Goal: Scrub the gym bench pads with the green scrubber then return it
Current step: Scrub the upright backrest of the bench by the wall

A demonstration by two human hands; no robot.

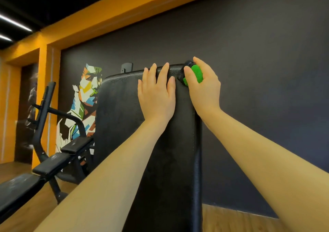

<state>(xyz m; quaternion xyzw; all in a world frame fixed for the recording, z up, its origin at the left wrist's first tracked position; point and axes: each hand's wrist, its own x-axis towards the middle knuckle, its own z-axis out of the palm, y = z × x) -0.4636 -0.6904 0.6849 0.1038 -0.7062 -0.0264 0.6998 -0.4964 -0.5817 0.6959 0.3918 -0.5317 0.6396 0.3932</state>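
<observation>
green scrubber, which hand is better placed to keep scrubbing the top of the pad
Right. The right hand already grips the green scrubber against the bench pad at its top right corner; the left hand lies flat on the pad, only bracing.

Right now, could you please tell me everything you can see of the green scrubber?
The green scrubber is a bright green pad with a coarse, fuzzy texture, mostly hidden inside the right hand, whose thumb and fingers curl round it. It sits at the top right corner of the upright black backrest pad, apparently pressed against its edge. A dark part shows at its upper left; what it is cannot be told.
</observation>
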